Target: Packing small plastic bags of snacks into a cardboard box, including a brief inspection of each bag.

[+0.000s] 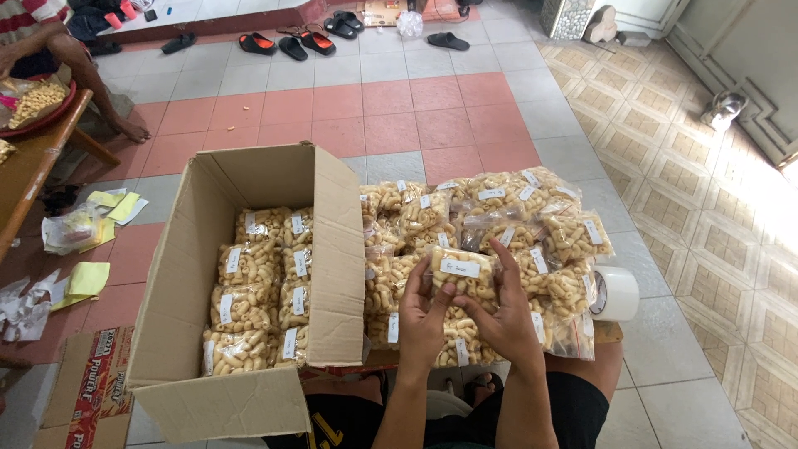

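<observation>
1. Snack packet point(462, 278): a clear bag of pale puffed sticks with a white label on its upper face. It was held above the front of the packet pile, its long axis running left to right and the label facing up toward the camera.
2. Left hand point(421, 320): fingers closed around the packet's left end, thumb lying along its near edge.
3. Right hand point(501, 320): fingers closed on the packet's right end, forefinger raised along the right side.
4. Packet pile point(532, 220): many like bags, lying at mixed angles just beyond and to the right of the hands.
5. Cardboard box point(179, 291): open, flaps up, just left of the pile; inside were like bags in rows, labels showing.
6. Tape roll point(617, 293): white, on its side at the right edge of the pile.
7. Tiled floor point(399, 108): pink and grey; sandals point(283, 43) lay far off.
8. Another person's arm point(75, 62): at the upper left, beside a wooden table point(33, 166).
</observation>
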